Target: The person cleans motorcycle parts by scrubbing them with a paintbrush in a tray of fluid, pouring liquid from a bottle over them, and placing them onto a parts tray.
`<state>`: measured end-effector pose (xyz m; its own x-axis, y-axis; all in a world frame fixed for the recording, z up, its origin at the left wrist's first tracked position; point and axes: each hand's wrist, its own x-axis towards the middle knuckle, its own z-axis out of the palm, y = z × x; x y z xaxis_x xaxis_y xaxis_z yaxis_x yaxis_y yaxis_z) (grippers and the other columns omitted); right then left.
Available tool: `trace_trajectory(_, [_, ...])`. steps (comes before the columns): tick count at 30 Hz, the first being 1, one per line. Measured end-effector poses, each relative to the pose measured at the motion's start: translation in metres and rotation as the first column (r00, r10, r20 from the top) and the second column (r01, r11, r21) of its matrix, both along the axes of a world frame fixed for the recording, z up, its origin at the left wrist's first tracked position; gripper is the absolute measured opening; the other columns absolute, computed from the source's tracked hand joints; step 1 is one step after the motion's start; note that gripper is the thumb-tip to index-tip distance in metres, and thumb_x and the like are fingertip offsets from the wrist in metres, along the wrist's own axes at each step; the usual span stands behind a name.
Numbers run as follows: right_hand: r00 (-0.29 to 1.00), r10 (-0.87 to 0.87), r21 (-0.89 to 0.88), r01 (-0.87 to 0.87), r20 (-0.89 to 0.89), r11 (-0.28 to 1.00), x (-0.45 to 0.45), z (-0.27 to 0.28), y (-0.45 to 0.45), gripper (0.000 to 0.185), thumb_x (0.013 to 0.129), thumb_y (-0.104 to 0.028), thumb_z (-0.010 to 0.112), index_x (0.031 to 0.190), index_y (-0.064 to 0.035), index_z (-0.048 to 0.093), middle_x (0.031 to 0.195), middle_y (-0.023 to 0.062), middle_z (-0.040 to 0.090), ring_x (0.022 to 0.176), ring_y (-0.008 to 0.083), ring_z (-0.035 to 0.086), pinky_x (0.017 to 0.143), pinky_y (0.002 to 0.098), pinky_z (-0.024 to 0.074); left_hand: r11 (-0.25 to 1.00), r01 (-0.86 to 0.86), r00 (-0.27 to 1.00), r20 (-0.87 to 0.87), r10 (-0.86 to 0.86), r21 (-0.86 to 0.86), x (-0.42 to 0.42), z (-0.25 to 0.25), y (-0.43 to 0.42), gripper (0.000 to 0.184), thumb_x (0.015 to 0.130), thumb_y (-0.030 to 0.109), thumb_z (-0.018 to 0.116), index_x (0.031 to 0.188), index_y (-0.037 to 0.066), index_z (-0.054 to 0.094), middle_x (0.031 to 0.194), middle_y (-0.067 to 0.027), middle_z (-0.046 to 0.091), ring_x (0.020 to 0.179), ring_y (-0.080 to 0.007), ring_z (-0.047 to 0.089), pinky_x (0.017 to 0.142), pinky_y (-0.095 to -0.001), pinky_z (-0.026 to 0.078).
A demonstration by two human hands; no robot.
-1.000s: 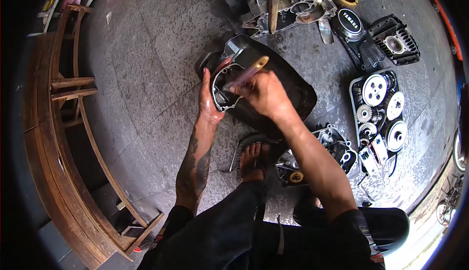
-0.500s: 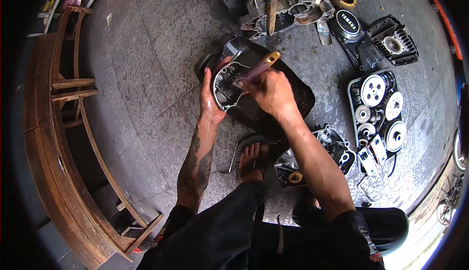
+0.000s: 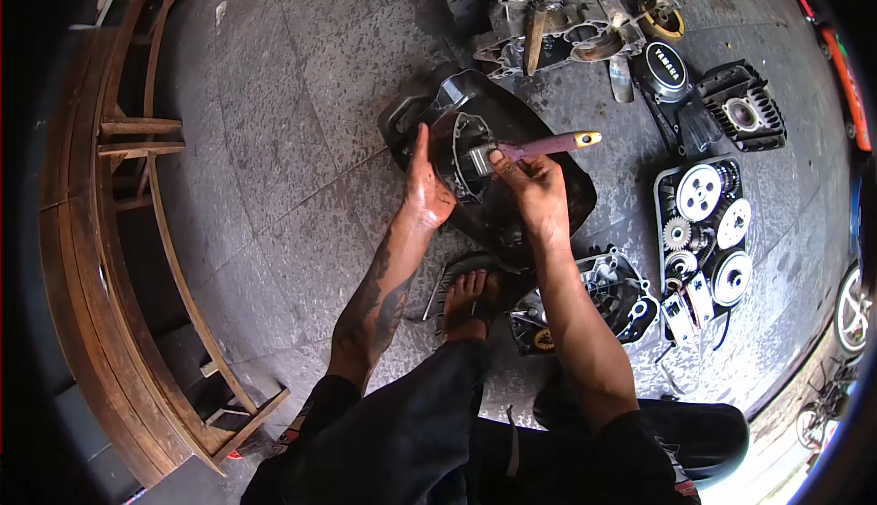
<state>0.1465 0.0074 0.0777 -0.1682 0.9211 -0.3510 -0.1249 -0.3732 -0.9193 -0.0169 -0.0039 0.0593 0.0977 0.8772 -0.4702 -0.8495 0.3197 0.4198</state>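
Observation:
My left hand (image 3: 427, 190) grips a metal engine cover (image 3: 462, 146) by its left side, the open hollow facing right and up. In my right hand (image 3: 537, 184) is a paintbrush (image 3: 539, 146) with a purple handle and yellow tip, pinched near its metal ferrule. The brush head reaches into the cover's hollow, and its bristles are hidden there. Both hands are above a black plastic basin (image 3: 574, 196) with dark wet insides. Below my right forearm lies an engine case half (image 3: 621, 295) with a small gold gear.
A tray (image 3: 660, 204) of gears stands at right. Behind it are a finned cylinder head (image 3: 744, 108) and a Yamaha cover (image 3: 664, 68). A crankcase (image 3: 585, 35) with a wire brush (image 3: 537, 30) on it lies at the back. A wooden bench (image 3: 78, 258) runs along the left.
The engine cover has turned and shifted slightly right. The brush handle has swung from pointing up and right to nearly level, my right hand now lower on it. The camera view has shifted.

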Motion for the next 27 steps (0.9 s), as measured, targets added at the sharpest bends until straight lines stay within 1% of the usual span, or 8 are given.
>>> trace_trajectory(5, [1.0, 0.019, -0.01, -0.019, -0.021, 1.0, 0.003, 0.001, -0.001, 0.024, 0.087, -0.02, 0.072, 0.098, 0.0012, 0.068, 0.079, -0.0008, 0.066, 0.068, 0.0049, 0.052, 0.061, 0.0228, 0.0414, 0.997, -0.018, 1.0, 0.008, 0.019, -0.08, 0.005, -0.014, -0.006, 0.046, 0.097, 0.045, 0.05, 0.117, 0.006, 0.063, 0.107, -0.0067, 0.07, 0.092, -0.0204, 0.069, 0.083, -0.0365, 0.057])
trace_trajectory(7, [0.999, 0.02, 0.028, -0.018, -0.044, 0.999, 0.003, 0.006, -0.002, 0.023, 0.088, -0.019, 0.072, 0.098, 0.0012, 0.068, 0.08, -0.0007, 0.066, 0.068, 0.0051, 0.053, 0.062, 0.0228, 0.0424, 0.985, 0.137, 0.99, 0.055, -0.132, -0.105, 0.002, -0.018, -0.008, 0.044, 0.094, 0.046, 0.055, 0.115, 0.008, 0.064, 0.104, -0.0049, 0.07, 0.093, -0.0177, 0.068, 0.081, -0.0349, 0.057])
trace_trajectory(11, [0.984, 0.104, -0.068, -0.114, -0.144, 0.991, 0.012, 0.024, 0.0, 0.02, 0.089, -0.016, 0.069, 0.098, 0.0011, 0.068, 0.082, 0.0012, 0.066, 0.069, 0.0097, 0.06, 0.061, 0.027, 0.0508, 0.953, 0.258, 0.961, 0.141, -0.237, -0.161, 0.012, 0.014, -0.01, 0.064, 0.091, 0.059, 0.05, 0.121, 0.003, 0.06, 0.109, -0.0155, 0.067, 0.093, -0.0318, 0.067, 0.086, -0.0528, 0.055])
trace_trajectory(14, [0.985, 0.123, 0.008, -0.123, -0.118, 0.992, 0.019, 0.016, -0.006, 0.017, 0.09, -0.016, 0.068, 0.095, 0.0009, 0.07, 0.082, 0.003, 0.068, 0.072, 0.0111, 0.063, 0.062, 0.0273, 0.0518, 0.968, 0.243, 0.944, 0.243, -0.222, -0.059, 0.008, 0.004, -0.016, 0.07, 0.093, 0.062, 0.043, 0.128, 0.003, 0.055, 0.113, -0.0172, 0.065, 0.098, -0.0344, 0.065, 0.091, -0.0566, 0.05])
trace_trajectory(16, [0.992, 0.111, 0.091, -0.106, -0.051, 0.99, 0.023, 0.018, -0.009, 0.02, 0.089, -0.019, 0.071, 0.093, -0.0002, 0.071, 0.082, 0.0004, 0.067, 0.072, 0.0081, 0.059, 0.068, 0.026, 0.0497, 0.967, 0.232, 0.97, 0.046, -0.238, 0.109, 0.005, -0.011, -0.019, 0.058, 0.098, 0.051, 0.043, 0.135, 0.007, 0.049, 0.12, -0.0129, 0.063, 0.108, -0.028, 0.062, 0.097, -0.0457, 0.048])
trace_trajectory(17, [0.995, 0.087, 0.06, -0.09, 0.052, 0.994, 0.027, 0.012, -0.012, 0.022, 0.087, -0.022, 0.073, 0.095, -0.0013, 0.071, 0.083, -0.0018, 0.067, 0.074, 0.0065, 0.057, 0.07, 0.0243, 0.0465, 0.993, 0.058, 0.988, -0.148, -0.042, 0.104, 0.007, -0.017, -0.02, 0.05, 0.098, 0.04, 0.05, 0.14, 0.013, 0.044, 0.126, -0.0075, 0.059, 0.115, -0.0225, 0.057, 0.097, -0.04, 0.047])
trace_trajectory(20, [1.0, 0.003, 0.035, -0.004, 0.013, 0.999, 0.031, 0.006, -0.021, 0.021, 0.086, -0.024, 0.074, 0.09, -0.0037, 0.071, 0.078, -0.0038, 0.065, 0.07, 0.005, 0.055, 0.064, 0.0223, 0.0416, 0.991, 0.031, 0.985, -0.174, -0.008, 0.132, 0.0, -0.014, -0.023, 0.04, 0.094, 0.029, 0.061, 0.13, 0.015, 0.052, 0.122, -0.0021, 0.06, 0.112, -0.0177, 0.058, 0.092, -0.0377, 0.049])
trace_trajectory(27, [0.965, -0.201, 0.063, 0.192, 0.169, 0.979, 0.042, -0.013, -0.034, 0.026, 0.086, -0.025, 0.074, 0.099, -0.0027, 0.07, 0.083, -0.0018, 0.067, 0.072, 0.0064, 0.056, 0.066, 0.0239, 0.0444, 0.989, -0.07, 0.986, -0.143, 0.089, 0.132, 0.007, -0.021, -0.03, 0.052, 0.089, 0.036, 0.067, 0.131, 0.01, 0.051, 0.119, -0.0064, 0.062, 0.108, -0.019, 0.06, 0.089, -0.0381, 0.051])
